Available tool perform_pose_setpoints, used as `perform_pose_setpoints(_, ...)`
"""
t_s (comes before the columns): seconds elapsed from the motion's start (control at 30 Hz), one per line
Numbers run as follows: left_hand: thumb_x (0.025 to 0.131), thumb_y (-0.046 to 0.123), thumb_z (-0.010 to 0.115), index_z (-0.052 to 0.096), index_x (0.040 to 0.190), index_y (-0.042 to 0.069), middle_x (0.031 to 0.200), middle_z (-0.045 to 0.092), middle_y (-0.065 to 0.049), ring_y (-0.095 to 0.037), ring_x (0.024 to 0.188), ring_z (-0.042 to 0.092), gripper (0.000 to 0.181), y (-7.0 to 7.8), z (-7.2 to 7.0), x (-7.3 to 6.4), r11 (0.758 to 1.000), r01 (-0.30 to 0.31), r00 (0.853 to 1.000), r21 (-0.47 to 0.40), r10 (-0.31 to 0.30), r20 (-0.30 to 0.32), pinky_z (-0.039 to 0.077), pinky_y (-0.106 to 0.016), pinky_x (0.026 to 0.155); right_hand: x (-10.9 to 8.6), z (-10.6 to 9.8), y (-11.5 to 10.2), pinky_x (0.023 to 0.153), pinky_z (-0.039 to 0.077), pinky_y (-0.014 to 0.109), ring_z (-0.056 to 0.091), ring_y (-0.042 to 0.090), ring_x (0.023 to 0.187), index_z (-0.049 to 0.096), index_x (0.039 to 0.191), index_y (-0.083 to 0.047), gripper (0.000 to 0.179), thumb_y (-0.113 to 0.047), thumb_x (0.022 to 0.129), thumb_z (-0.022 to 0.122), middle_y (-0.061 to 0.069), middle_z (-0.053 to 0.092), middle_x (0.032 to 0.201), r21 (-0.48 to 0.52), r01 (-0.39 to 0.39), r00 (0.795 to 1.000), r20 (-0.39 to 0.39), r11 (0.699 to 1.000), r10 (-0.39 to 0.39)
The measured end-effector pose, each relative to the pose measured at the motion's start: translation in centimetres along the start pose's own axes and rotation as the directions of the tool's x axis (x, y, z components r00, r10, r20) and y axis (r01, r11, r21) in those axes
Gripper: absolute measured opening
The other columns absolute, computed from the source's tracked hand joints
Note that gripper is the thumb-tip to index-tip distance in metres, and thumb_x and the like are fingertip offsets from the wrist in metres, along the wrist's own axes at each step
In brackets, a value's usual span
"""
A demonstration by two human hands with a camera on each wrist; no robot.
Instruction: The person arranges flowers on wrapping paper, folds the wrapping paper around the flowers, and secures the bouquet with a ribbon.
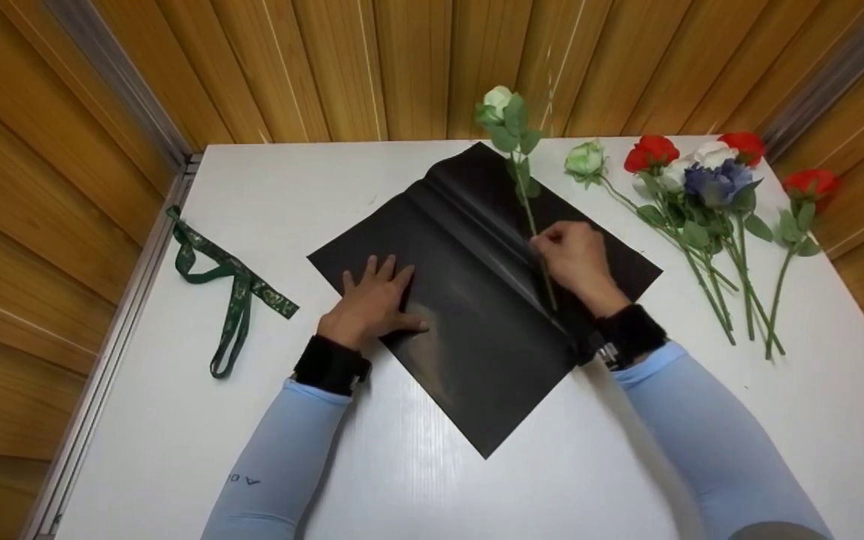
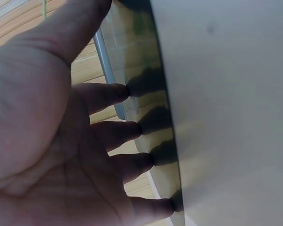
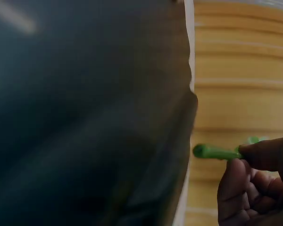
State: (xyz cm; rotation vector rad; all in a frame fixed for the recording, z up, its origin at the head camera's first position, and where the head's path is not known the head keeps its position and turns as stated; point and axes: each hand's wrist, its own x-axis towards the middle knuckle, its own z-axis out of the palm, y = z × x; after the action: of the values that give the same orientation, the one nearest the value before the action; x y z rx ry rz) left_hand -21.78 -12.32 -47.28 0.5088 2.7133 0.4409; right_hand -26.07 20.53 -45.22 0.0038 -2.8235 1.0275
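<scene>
A sheet of black wrapping paper [image 1: 469,352] lies turned cornerwise on the white table, with a raised fold running across it. My left hand [image 1: 374,300] rests on its left part, fingers spread; in the left wrist view the fingertips [image 2: 120,90] touch the shiny surface. Between thumb and forefinger, my right hand [image 1: 578,259] pinches the stem of an artificial white-green rose [image 1: 498,99] over the paper's right part. Its bloom points toward the back wall. The cut end of the green stem [image 3: 212,152] sticks out from the pinch in the right wrist view.
At the right lie several artificial flowers: a pale green rose [image 1: 586,161], red blooms [image 1: 651,154], a blue one [image 1: 717,182] and a separate red flower [image 1: 811,184]. A dark green patterned ribbon [image 1: 233,274] is looped on the left. Wood-look panels [image 1: 409,67] stand behind the table [image 1: 139,420].
</scene>
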Motion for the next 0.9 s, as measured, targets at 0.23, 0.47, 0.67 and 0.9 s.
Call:
perform_pose_setpoints(0.23,0.089,0.062,0.073,0.026,0.165,0.015,0.171,0.013,-0.019,-0.045,0.157,0.005,0.101,0.1,0.1,0.1,1.000,-0.003,1.000,0.009,0.003,-0.003,0.010,-0.077,0.116,0.4,4.6,-2.8,0.060,0.053,0.029,0.067,0.016,0.060,0.082,0.093,-0.009,0.020,-0.025,0.096,0.071,0.007,0.076,0.084,0.066,-0.035,0.990,0.138,0.997,0.026)
perform_pose_setpoints(0.47,0.089,0.065,0.071,0.026,0.165,0.016,0.171,0.013,-0.018,-0.044,0.157,0.005,0.101,0.2,0.1,0.4,1.000,-0.001,1.000,0.016,0.001,0.004,0.010,-0.076,0.117,0.1,6.3,-3.3,0.055,0.055,0.031,0.067,0.016,0.057,0.081,0.092,-0.007,0.021,-0.023,0.099,0.070,0.008,0.076,0.082,0.140,-0.064,0.981,0.192,0.988,0.036)
perform_pose_setpoints(0.67,0.088,0.066,0.072,0.027,0.165,0.017,0.171,0.015,-0.019,-0.045,0.157,0.007,0.102,0.4,-0.3,0.5,0.999,0.017,1.000,0.032,-0.017,0.003,0.012,-0.077,0.116,0.1,6.7,-3.1,0.056,0.057,0.029,0.068,0.017,0.060,0.081,0.093,-0.004,0.020,-0.021,0.098,0.071,0.011,0.074,0.078,0.212,-0.109,0.974,0.218,0.971,0.062)
perform_pose_setpoints(0.9,0.101,0.047,0.065,0.050,0.152,0.009,0.154,0.049,-0.018,-0.035,0.143,0.046,0.065,2.7,-1.4,2.1,0.995,0.005,0.989,-0.100,-0.019,-0.147,0.038,-0.056,0.115,0.2,7.0,-4.2,0.055,0.058,0.029,0.067,0.015,0.060,0.078,0.095,0.005,0.022,-0.017,0.098,0.072,0.009,0.071,0.076,0.387,-0.196,0.964,0.244,0.901,0.104)
